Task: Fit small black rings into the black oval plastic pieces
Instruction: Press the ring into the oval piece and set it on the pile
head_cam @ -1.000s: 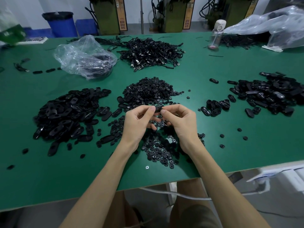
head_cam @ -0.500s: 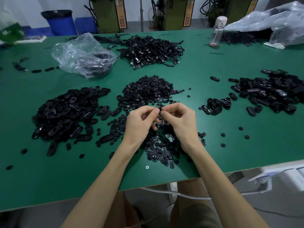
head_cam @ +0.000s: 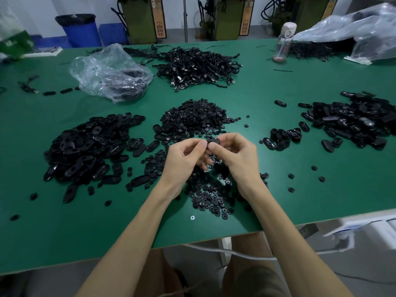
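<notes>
My left hand (head_cam: 184, 161) and my right hand (head_cam: 237, 159) meet above the green table (head_cam: 257, 99) and together pinch one black oval piece (head_cam: 213, 141) between thumbs and fingertips. Any ring in it is hidden by my fingers. A heap of small black rings (head_cam: 192, 118) lies just beyond my hands, and more rings (head_cam: 210, 198) are scattered under my wrists. To the left lies a big pile of oval pieces (head_cam: 85, 148). Another pile of oval pieces (head_cam: 351, 121) lies at the right, with a small cluster (head_cam: 282, 137) beside it.
A crumpled clear plastic bag (head_cam: 109, 71) holding black parts and a tangle of black cables (head_cam: 197, 65) lie farther back. A clear bottle (head_cam: 284, 42) and a large plastic bag (head_cam: 364, 31) stand at the back right. Loose rings (head_cam: 314, 168) dot the right side. The table's near edge (head_cam: 192, 243) runs below my forearms.
My hands stay pressed together on the oval piece, which now shows between my fingertips. The head view has shifted slightly; the piles have not moved.
</notes>
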The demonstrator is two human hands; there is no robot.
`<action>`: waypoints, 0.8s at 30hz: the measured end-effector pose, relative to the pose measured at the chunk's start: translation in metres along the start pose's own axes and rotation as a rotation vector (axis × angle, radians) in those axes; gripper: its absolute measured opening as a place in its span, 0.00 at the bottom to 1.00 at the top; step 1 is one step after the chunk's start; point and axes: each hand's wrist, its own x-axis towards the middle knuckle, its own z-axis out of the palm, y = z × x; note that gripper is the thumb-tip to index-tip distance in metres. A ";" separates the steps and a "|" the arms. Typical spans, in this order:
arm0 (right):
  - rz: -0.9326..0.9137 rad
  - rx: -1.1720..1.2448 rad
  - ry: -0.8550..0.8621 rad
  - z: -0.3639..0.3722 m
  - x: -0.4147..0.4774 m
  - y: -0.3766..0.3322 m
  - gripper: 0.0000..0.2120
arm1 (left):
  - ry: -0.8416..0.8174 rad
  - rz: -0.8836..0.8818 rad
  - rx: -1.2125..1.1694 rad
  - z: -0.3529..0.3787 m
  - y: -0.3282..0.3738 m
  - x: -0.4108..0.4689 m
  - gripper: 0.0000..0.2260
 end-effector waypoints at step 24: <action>0.039 0.088 -0.038 -0.003 -0.002 -0.001 0.02 | -0.041 0.006 0.028 -0.002 -0.002 0.000 0.03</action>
